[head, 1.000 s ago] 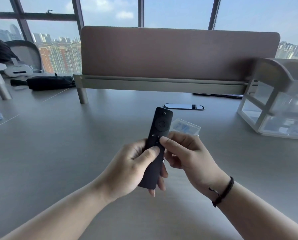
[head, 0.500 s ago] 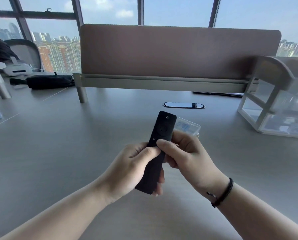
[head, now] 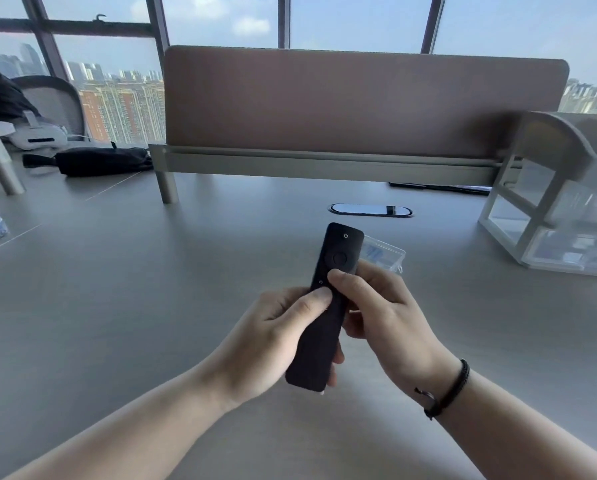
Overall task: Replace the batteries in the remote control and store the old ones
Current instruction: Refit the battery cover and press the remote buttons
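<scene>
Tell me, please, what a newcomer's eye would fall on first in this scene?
First, the black remote control, held button side up over the middle of the grey desk by the left hand and right hand, both thumbs on its face. Just behind it lies a clear plastic case, and beyond that a brown divider panel spans the desk.

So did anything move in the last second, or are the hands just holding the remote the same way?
Little changed. The remote tipped slightly, and the right hand's thumb slid up its button face. Both hands, left hand included, kept their grip. The clear plastic box behind stayed put on the desk.
</scene>
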Available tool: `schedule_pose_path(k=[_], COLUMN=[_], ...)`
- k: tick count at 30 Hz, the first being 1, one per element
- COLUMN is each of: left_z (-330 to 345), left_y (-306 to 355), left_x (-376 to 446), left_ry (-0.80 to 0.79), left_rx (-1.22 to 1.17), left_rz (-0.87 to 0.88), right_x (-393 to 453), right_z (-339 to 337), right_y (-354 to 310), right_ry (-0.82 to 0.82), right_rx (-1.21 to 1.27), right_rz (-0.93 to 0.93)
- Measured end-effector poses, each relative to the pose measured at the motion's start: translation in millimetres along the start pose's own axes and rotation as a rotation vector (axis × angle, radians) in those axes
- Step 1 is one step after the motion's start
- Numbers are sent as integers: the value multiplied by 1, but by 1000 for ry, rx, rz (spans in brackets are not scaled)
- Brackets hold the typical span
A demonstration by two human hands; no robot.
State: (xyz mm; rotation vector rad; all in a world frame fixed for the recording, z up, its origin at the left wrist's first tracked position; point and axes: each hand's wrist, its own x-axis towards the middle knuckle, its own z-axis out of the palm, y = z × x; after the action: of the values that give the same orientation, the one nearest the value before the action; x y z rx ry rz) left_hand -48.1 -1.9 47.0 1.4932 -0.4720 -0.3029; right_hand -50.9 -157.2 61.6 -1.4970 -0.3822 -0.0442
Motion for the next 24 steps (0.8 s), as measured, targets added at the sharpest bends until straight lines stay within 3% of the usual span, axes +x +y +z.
schedule_pose_path(k=[8,17,24], left_z=[1,-6,-4], left_y=[-3,1,3], left_x=[1,4,3], left_ry=[4,144,77], left_rx=[21,77,-48], left_rz=[-21,91,53], right_x=[3,2,2], right_z=[-1,0,0], right_y=[3,5,2], right_ry=[17,11,54], right_rx=[-46,-42,-72], right_rz=[-15,15,13])
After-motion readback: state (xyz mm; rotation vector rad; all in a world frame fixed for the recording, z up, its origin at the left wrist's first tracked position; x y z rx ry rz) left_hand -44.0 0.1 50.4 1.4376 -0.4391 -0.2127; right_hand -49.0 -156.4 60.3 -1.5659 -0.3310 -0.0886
